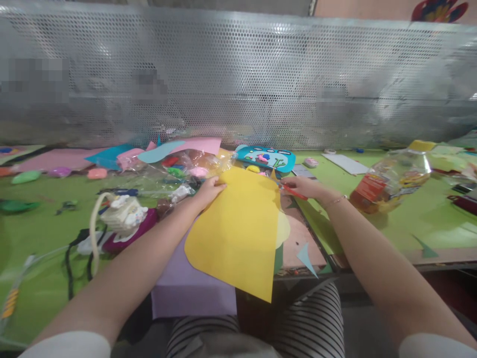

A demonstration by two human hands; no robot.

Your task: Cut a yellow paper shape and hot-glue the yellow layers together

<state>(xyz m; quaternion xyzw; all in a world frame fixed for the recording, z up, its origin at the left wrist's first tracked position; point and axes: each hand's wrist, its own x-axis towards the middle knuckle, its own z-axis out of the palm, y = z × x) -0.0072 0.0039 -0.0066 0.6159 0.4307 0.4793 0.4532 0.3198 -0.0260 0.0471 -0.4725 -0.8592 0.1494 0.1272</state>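
A large yellow foam or paper sheet (pixel 234 223) with a curved left edge is held out in front of me. My left hand (pixel 211 191) grips its upper left edge, thumb on top. My right hand (pixel 301 186) is closed around red-handled scissors (pixel 296 192) at the sheet's right edge; their blades are mostly hidden. Beneath the yellow sheet lie a purple sheet (pixel 194 293) and a pale yellow scalloped piece (pixel 283 229). A small light-blue offcut (pixel 306 258) rests to the right, near the table's front edge.
A perforated metal screen (pixel 238 74) runs along the back. On the green table (pixel 328 238) stand a tilted plastic bottle (pixel 391 181) at right and a cream device with a cord (pixel 122 214) at left. Coloured sheets, clay lumps and a blue decorated piece (pixel 266 158) lie behind.
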